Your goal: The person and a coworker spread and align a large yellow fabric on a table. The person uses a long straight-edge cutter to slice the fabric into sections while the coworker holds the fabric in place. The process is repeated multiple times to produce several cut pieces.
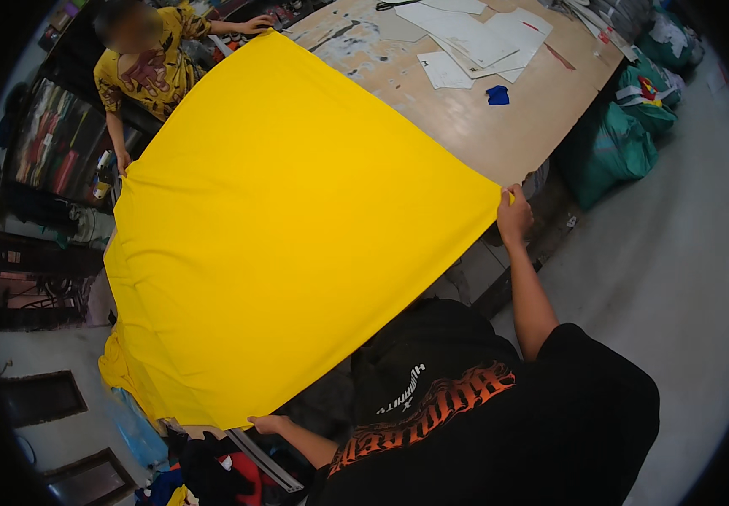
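A large yellow fabric sheet (297, 228) is stretched out over the table, wrinkled and bunched along its left side. My left hand (263, 423) grips its near edge at the bottom. My right hand (514, 215) pinches its right corner beside the table's edge. Opposite me, a co-worker in a yellow patterned shirt (145, 72) holds the far side, one hand (255, 25) at the top corner and the other (123, 162) at the left edge.
White paper pieces (474, 34) and a small blue scrap (497, 95) lie on the wooden tabletop (550, 118). Green bags (609, 156) stand along the right side, shelves with folded cloth (61, 139) at the left, piled clothes (221, 476) at the bottom.
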Demonstrator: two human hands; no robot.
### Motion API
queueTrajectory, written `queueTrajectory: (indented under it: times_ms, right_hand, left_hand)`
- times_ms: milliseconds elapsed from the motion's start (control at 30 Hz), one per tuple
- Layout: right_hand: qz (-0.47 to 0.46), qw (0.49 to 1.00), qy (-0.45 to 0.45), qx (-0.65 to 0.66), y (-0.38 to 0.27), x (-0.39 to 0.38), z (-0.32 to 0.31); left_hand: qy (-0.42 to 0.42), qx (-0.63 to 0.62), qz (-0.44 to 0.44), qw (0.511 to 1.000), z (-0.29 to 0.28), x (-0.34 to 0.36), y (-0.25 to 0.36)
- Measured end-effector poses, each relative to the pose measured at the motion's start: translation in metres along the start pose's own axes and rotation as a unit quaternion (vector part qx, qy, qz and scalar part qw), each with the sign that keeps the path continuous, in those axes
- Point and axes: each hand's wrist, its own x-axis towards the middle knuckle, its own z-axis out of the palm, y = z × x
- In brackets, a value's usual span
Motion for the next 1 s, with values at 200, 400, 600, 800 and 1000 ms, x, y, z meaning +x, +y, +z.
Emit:
queueTrajectory:
  times_ms: [200, 400, 600, 800, 1000]
  right_hand:
    - [0.011, 0.998, -0.052, -0.035, 0.012, 0.000, 0.019]
    - [-0.033, 0.997, -0.051, -0.039, 0.022, -0.002, 0.026]
    - [-0.019, 0.998, -0.043, -0.044, 0.021, -0.003, 0.029]
    - [-0.008, 0.998, -0.039, -0.038, 0.020, 0.002, 0.024]
    - [-0.039, 0.996, -0.057, -0.052, 0.026, 0.002, 0.020]
  left_hand:
    - [-0.011, 0.134, -0.030, 0.990, -0.006, 0.008, -0.012]
    - [-0.079, 0.172, -0.011, 0.982, -0.015, -0.003, -0.002]
    - [-0.098, 0.152, -0.009, 0.984, -0.014, -0.005, 0.004]
    - [-0.056, 0.140, 0.012, 0.988, -0.018, -0.010, 0.011]
    - [-0.103, 0.126, -0.001, 0.987, -0.025, -0.010, 0.008]
